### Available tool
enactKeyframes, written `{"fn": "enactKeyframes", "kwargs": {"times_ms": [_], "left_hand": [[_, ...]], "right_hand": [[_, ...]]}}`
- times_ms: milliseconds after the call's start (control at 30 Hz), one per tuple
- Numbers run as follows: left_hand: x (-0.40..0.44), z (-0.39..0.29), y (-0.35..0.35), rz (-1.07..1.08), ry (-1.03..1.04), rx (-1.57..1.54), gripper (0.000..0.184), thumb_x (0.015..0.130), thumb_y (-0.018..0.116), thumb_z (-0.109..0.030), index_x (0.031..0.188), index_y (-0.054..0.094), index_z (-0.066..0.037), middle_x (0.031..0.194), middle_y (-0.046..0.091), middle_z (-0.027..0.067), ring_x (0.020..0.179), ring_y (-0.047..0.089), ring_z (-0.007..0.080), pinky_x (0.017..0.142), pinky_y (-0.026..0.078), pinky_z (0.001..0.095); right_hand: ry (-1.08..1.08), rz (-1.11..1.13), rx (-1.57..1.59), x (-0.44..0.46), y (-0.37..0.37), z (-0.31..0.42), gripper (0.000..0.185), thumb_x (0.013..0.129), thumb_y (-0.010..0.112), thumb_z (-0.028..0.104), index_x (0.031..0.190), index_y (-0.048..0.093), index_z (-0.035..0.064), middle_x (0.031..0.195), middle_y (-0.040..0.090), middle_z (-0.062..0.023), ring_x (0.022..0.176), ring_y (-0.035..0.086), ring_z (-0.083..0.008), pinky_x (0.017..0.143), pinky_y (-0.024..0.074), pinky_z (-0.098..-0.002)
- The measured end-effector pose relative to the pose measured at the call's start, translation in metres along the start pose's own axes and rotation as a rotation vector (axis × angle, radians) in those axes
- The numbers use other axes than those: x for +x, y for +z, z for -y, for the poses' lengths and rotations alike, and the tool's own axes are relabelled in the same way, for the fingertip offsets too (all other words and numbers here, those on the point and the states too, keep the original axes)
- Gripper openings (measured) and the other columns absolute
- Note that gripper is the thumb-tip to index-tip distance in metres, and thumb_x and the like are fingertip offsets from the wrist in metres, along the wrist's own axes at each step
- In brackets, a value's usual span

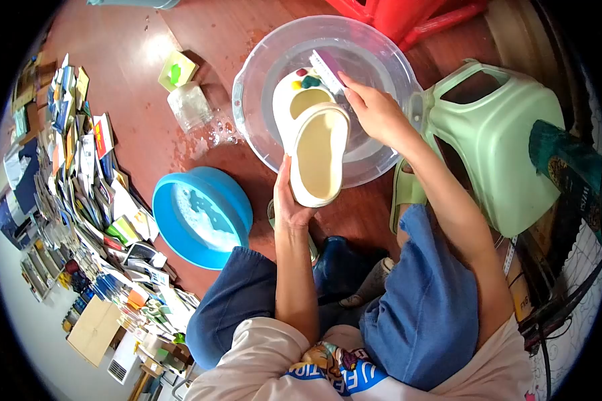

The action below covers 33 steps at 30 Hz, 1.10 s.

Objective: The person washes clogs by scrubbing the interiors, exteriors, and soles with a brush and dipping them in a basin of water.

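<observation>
- White printed shirt (247, 354) and blue trousers (418, 304) fill the near edge, around six o'clock.
- Books (90, 180) lie heaped at nine o'clock.
- Green-and-yellow box (178, 70) on the red-brown floor (117, 67), towards half past ten, with a clear tub (190, 108) just beside it at ten.
- Blue basin (235, 200) between eight and nine o'clock; pale suds (214, 232) show inside.
- Left hand (291, 204), near the middle: fingers holding a cream clog (319, 157) by its heel end.
- Clog tilted over the near side of a clear basin (398, 80) at twelve o'clock, toe pointing to eleven, coloured charms on it.
- Brush (328, 69) with white bristles and a purple back, by the toe's right side; cannot tell whether the bristles touch.
- Right hand (373, 110) at one o'clock: fingers closed around the brush.
- Green slipper (406, 189) at three o'clock.
- Pale green stool (505, 157) between two and three.
</observation>
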<state>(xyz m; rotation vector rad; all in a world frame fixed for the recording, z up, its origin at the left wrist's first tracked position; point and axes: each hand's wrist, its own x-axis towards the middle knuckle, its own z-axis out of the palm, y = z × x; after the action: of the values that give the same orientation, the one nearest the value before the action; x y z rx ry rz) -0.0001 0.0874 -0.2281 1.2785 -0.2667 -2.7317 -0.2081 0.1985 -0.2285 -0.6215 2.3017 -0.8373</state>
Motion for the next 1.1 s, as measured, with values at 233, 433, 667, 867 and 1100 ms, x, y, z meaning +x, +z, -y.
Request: {"fn": "enactKeyframes", "kwargs": {"times_ms": [233,433,667,867,1100], "left_hand": [[0.018,0.001,0.038,0.135,-0.184,-0.203,0.064,0.102,0.03,-0.05,0.146,0.034,-0.003,0.139,0.046,0.0282,0.117,0.05,0.0553,0.097,0.043,0.0656],[0.04,0.019,0.006,-0.158,0.052,0.157,0.056,0.102,0.041,-0.047,0.14,0.04,-0.006,0.139,0.048,0.0185,0.113,0.061,0.0273,0.094,0.053,0.0415],[0.016,0.038,0.039,-0.371,1.057,1.391,0.109,0.06,0.091,-0.019,0.146,0.025,-0.001,0.135,0.04,0.0226,0.127,0.038,0.0379,0.109,0.032,0.0448],[0.004,0.018,0.043,-0.224,0.708,0.876,0.087,0.073,0.083,-0.012,0.142,0.033,0.005,0.132,0.05,0.0145,0.121,0.051,0.022,0.103,0.042,0.0332],[-0.001,-0.02,0.006,-0.185,0.568,0.841,0.051,0.091,0.061,-0.02,0.133,0.046,0.005,0.121,0.059,0.014,0.102,0.062,0.0229,0.086,0.053,0.0368]], "right_hand": [[0.555,0.155,0.835,-0.023,0.013,-0.018,0.048,0.103,0.043,0.042,0.148,0.04,0.0266,0.066,0.04,0.0044,0.051,0.039,-0.0083,0.042,0.0383,-0.0249],[0.44,0.082,0.736,-0.044,0.034,-0.004,0.049,0.104,0.042,0.031,0.149,0.036,0.0157,0.105,0.059,-0.0141,0.09,0.059,-0.0212,0.074,0.0482,-0.0327],[0.339,0.024,0.805,-0.06,0.047,0.006,0.049,0.102,0.045,0.023,0.148,0.036,0.0099,0.138,0.051,-0.0234,0.123,0.055,-0.0334,0.099,0.0438,-0.0358],[0.083,-0.217,0.342,-0.034,0.048,-0.035,0.048,0.101,0.047,0.032,0.147,0.04,0.022,0.105,0.067,-0.0228,0.088,0.067,-0.0361,0.077,0.0525,-0.0424],[0.081,-0.015,-0.095,0.008,0.04,-0.051,0.047,0.101,0.043,0.032,0.146,0.039,0.0207,0.092,0.068,-0.022,0.083,0.064,-0.0452,0.077,0.0515,-0.0518]]}}
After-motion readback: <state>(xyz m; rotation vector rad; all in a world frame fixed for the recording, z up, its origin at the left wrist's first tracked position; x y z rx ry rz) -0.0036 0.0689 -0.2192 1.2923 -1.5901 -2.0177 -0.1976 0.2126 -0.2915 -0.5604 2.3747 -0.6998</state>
